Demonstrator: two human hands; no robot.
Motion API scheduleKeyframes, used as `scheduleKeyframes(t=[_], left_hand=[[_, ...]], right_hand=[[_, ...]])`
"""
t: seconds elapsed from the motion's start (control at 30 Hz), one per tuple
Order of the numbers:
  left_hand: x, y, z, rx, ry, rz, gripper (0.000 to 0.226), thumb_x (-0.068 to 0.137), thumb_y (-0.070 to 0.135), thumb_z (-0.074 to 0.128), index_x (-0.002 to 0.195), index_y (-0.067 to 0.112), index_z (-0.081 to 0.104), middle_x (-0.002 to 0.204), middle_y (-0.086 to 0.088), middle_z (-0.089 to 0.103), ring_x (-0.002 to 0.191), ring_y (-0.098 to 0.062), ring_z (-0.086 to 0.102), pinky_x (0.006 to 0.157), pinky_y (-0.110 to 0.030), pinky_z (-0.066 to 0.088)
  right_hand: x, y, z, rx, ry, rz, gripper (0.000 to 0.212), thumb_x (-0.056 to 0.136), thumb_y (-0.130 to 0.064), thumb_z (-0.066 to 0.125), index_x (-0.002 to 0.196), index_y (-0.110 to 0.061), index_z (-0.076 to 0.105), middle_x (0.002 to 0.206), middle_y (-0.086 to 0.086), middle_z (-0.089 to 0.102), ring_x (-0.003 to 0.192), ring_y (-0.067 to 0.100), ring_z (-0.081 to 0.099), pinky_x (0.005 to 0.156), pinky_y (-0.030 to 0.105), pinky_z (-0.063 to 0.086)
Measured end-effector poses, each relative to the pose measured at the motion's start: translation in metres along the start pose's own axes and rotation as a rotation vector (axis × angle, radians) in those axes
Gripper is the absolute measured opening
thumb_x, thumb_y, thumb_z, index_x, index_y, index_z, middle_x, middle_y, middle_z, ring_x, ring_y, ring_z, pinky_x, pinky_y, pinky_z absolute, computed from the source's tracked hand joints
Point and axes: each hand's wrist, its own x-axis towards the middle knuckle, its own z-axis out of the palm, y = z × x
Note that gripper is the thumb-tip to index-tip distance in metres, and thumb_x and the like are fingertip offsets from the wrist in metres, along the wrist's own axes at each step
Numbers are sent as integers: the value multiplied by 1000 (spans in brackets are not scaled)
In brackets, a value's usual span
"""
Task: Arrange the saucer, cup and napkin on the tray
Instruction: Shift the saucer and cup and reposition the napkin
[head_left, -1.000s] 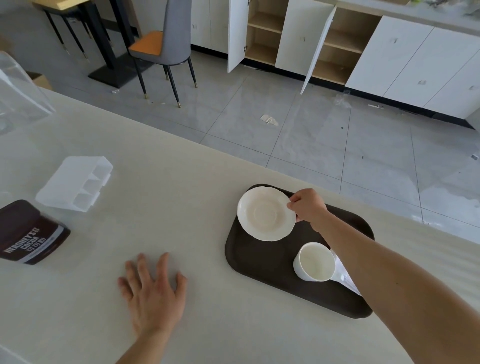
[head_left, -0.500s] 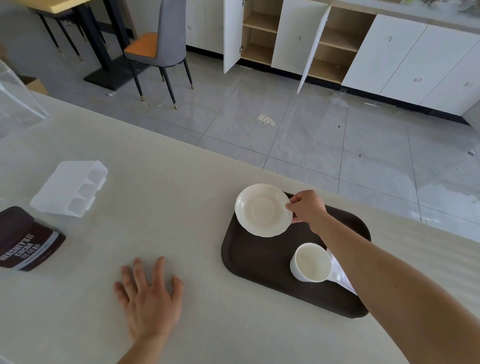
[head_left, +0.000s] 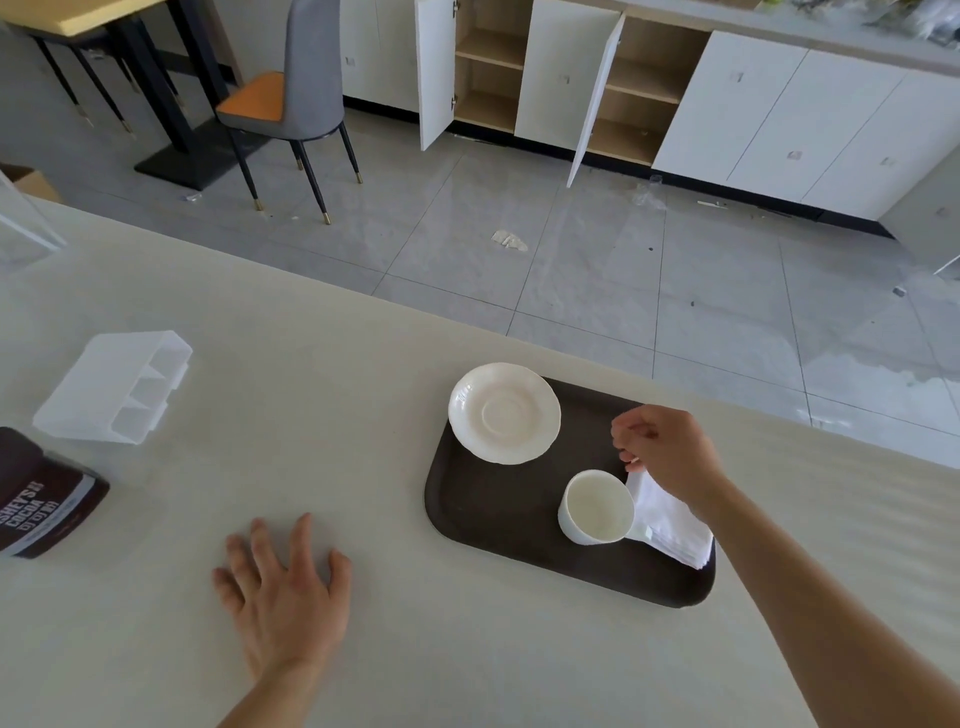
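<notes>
I see first the pale counter, which carries everything, and on it the dark brown tray with rounded corners. At the far left corner of the tray sits the white saucer, and its edge hangs a little over the tray rim toward the counter. The white cup lies near the right end of the tray, tipped so that its mouth looks up at me, and it touches the folded white napkin just beside it. My left hand rests flat on the counter with the fingers spread, and it holds nothing. My right hand hovers over the tray between saucer and napkin, fingers loosely curled and empty. I judge that the saucer is placed and the cup is the next thing to take. To do it well, I would grip the cup by the body or the handle, lift it clear of the napkin so the folds are not dragged, and set it upright in the round well of the saucer.
</notes>
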Motion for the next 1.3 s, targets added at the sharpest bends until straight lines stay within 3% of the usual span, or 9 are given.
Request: scheduleKeyframes(t=[0.1, 0.17, 0.33, 0.47, 0.53, 0.83, 1.03, 1.17, 1.3], left_hand=[[0, 0, 0, -15, 5, 1, 70, 76, 52, 37, 136, 21, 52, 151, -27, 35, 142, -48, 22, 116, -60, 12], [0, 0, 0, -23, 5, -5, 68, 76, 51, 40, 136, 20, 52, 151, -27, 35, 142, -48, 22, 116, -60, 13], [-1, 2, -2, -34, 1, -14, 68, 76, 49, 43, 137, 20, 52, 152, -27, 34, 143, -48, 21, 116, -59, 11], [-2, 3, -4, -43, 2, -17, 69, 75, 49, 42, 137, 21, 52, 152, -26, 33, 144, -47, 20, 117, -59, 11], [-2, 4, -4, -44, 0, -16, 69, 75, 50, 42, 136, 21, 52, 152, -26, 34, 144, -47, 20, 116, -59, 12], [-8, 3, -2, -43, 11, 3, 75, 75, 54, 33, 135, 16, 54, 150, -29, 35, 141, -51, 23, 115, -63, 14], [-1, 5, -6, -39, -5, 2, 74, 75, 55, 33, 136, 18, 53, 151, -29, 35, 142, -50, 22, 115, -63, 14], [-1, 5, -7, -49, -6, 4, 75, 74, 56, 32, 136, 18, 53, 151, -28, 34, 143, -49, 21, 115, -62, 14], [-3, 7, -9, -64, 1, 7, 75, 74, 55, 32, 135, 16, 55, 149, -30, 36, 142, -51, 23, 114, -63, 14]], right_hand=[[-25, 13, -11, -36, -14, -11, 38, 91, -4, 56, 83, -38, 69, 80, -18, 74, 82, 12, 71, 80, 37, 59], [-41, 21, -14, -144, -44, -36, 46, 90, 1, 53, 91, -43, 67, 91, -25, 70, 92, 6, 67, 83, 21, 51], [-68, 39, -15, -394, -157, 0, 34, 85, -13, 70, 116, -26, 68, 102, -7, 67, 88, 13, 62, 77, 20, 44], [-74, 41, -3, -435, -125, -69, 14, 88, -27, 72, 98, -19, 78, 96, -4, 70, 78, 11, 57, 64, 10, 37], [-75, 42, 1, -445, -88, -109, 12, 90, -25, 70, 91, -18, 80, 95, -3, 71, 76, 11, 55, 65, 16, 39], [-58, 39, 10, -293, 24, -118, 14, 93, -20, 67, 90, -16, 79, 88, -4, 65, 76, 20, 67, 71, 32, 53], [-47, 35, 24, -216, 122, -37, 17, 93, -26, 66, 85, -17, 78, 84, -4, 66, 81, 19, 63, 71, 28, 46], [-48, 28, 35, 40, 174, 124, 22, 91, -30, 70, 68, -32, 70, 64, -6, 72, 68, 15, 70, 67, 28, 53], [-43, 22, 41, 197, 288, 215, 21, 90, -28, 70, 70, -28, 71, 64, -8, 73, 63, 6, 71, 61, 22, 48]])
